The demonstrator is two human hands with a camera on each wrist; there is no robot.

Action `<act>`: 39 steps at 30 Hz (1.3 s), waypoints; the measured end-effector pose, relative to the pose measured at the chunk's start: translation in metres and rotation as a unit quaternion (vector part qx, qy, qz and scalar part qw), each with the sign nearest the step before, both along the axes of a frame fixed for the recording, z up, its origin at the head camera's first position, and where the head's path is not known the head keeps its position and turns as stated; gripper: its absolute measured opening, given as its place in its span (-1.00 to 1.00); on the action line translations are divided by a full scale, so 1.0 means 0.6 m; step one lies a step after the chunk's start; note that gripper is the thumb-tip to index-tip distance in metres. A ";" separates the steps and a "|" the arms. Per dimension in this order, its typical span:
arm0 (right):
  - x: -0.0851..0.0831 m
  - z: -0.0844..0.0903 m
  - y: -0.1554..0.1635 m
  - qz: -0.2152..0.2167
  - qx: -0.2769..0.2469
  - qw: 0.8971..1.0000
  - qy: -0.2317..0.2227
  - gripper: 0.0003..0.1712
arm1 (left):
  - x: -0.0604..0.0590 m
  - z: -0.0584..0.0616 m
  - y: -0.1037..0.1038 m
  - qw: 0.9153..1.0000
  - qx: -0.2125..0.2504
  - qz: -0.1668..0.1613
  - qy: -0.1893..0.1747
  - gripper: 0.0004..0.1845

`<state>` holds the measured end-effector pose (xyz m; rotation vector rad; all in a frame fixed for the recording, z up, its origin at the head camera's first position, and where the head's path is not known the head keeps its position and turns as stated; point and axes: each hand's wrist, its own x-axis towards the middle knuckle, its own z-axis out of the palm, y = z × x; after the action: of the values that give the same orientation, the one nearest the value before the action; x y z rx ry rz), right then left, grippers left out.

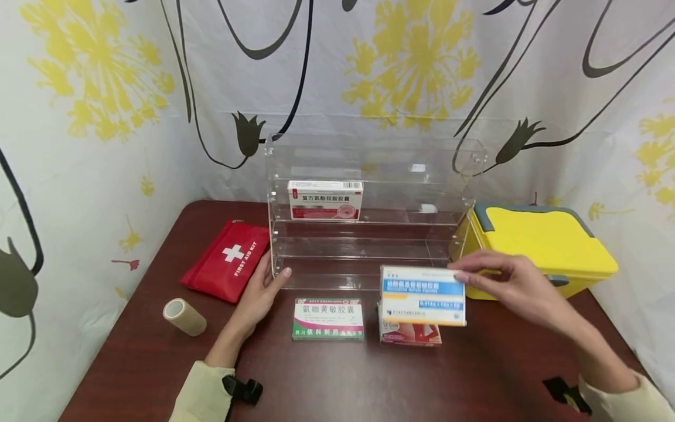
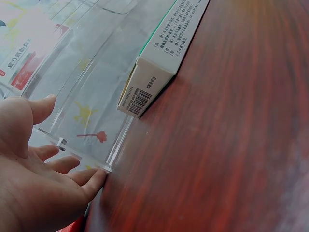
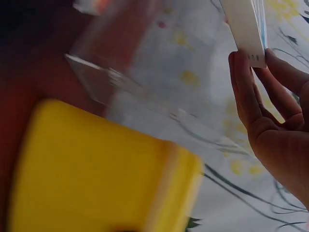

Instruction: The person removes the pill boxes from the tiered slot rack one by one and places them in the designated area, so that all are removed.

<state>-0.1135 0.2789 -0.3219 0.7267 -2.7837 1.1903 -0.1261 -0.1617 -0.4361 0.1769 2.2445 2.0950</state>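
My right hand [image 1: 506, 284] pinches a white-and-blue medicine box [image 1: 422, 296] at its right end, thumb on one face and fingers on the other. That box, seen edge-on in the right wrist view, overlaps a red medicine box [image 1: 410, 334] lying on the table. At the lower left corner of a clear acrylic rack [image 1: 337, 281], my left hand [image 1: 258, 296] has its fingers extended along the side panel, with the thumb raised apart. A white-and-red capsule box [image 1: 326, 201] stands on a rack shelf. In front of the rack lies a green-and-pink capsule box [image 1: 328, 319].
A red first aid pouch [image 1: 227, 261] lies left of the rack, near a beige bandage roll [image 1: 184, 317] on the dark wooden table [image 1: 316, 381]. On the right stands a yellow box with a grey-trimmed lid [image 1: 543, 240]. Patterned cloth [image 1: 327, 76] hangs behind.
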 end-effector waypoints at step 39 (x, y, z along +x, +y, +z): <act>0.099 -0.188 0.024 0.052 0.045 0.977 -0.202 -0.78 | -0.002 0.002 0.000 1.000 -0.008 0.004 -0.024 -0.16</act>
<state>-0.0541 0.2931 -0.4346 0.7153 -3.1814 1.3739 -0.1276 -0.1616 -0.4349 0.1162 2.2384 2.0608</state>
